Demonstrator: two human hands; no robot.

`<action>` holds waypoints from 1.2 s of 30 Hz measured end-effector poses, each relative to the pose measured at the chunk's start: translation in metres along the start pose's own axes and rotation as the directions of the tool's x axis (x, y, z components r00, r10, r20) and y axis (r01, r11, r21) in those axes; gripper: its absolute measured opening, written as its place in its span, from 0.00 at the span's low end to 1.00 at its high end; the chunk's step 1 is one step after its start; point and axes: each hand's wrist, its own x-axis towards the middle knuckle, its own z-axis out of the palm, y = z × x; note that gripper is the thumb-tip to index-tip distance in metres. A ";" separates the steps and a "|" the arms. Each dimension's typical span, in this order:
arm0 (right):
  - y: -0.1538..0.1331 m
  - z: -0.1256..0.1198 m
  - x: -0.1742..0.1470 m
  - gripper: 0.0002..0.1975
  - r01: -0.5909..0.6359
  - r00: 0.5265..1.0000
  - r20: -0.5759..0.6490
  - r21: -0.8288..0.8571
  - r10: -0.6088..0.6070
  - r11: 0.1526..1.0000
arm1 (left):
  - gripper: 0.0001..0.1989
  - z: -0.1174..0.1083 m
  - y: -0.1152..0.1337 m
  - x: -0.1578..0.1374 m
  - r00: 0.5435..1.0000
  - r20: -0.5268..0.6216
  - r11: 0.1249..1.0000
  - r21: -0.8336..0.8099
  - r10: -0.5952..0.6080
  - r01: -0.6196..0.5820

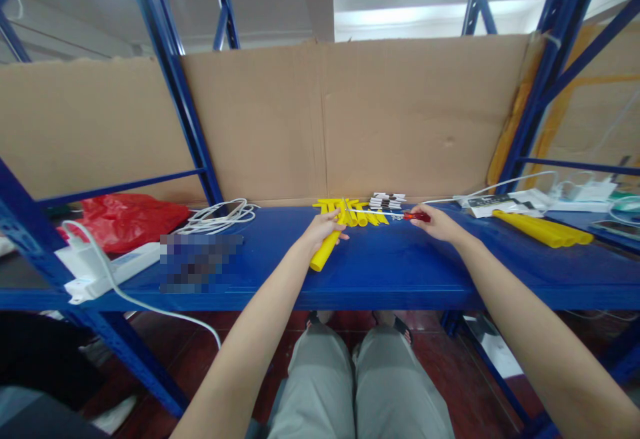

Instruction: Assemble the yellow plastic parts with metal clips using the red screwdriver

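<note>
My left hand (pixel 327 229) is closed around a yellow tube (pixel 325 253), whose open end tilts toward the shelf's front edge. In my right hand (pixel 437 223) is a screwdriver (pixel 416 216) with a red handle. Its long thin shaft points left, and the tip reaches the far end of the held tube; whether it touches cannot be made out. Behind the left hand lie several yellow T-shaped pieces (pixel 361 218) in a row. A small stack of white and dark packets (pixel 387 200) stands by the cardboard behind them.
The blue shelf (pixel 390 269) is backed by cardboard (pixel 260 119) between blue posts. On the left are a red plastic bag (pixel 130 219), coiled white cable (pixel 220 216) and a power strip (pixel 135 260). Several yellow tubes (pixel 545 228) and white boxes (pixel 530 200) lie on the right.
</note>
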 end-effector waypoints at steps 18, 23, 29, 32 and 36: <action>-0.012 -0.007 0.000 0.12 0.073 0.997 -0.036 -0.041 -0.075 0.996 | 0.38 -0.005 -0.001 0.004 1.000 -0.031 0.998 0.059 -0.001 0.003; -0.021 -0.011 -0.002 0.21 0.000 0.994 -0.108 0.068 0.007 0.998 | 0.38 -0.006 0.000 0.000 0.999 -0.042 0.995 0.092 -0.023 0.027; -0.038 -0.015 -0.005 0.30 -0.264 0.961 -0.009 0.283 0.278 0.922 | 0.37 -0.005 -0.002 0.000 0.998 -0.060 0.992 0.124 0.001 0.006; -0.042 -0.019 -0.007 0.29 -0.372 0.925 0.072 0.372 0.373 0.850 | 0.36 -0.004 -0.003 0.001 0.998 -0.065 0.992 0.128 0.003 0.005; -0.045 -0.026 -0.013 0.29 -0.496 0.868 0.297 0.469 0.399 0.731 | 0.36 -0.004 -0.003 0.002 0.997 -0.076 0.993 0.121 0.005 0.004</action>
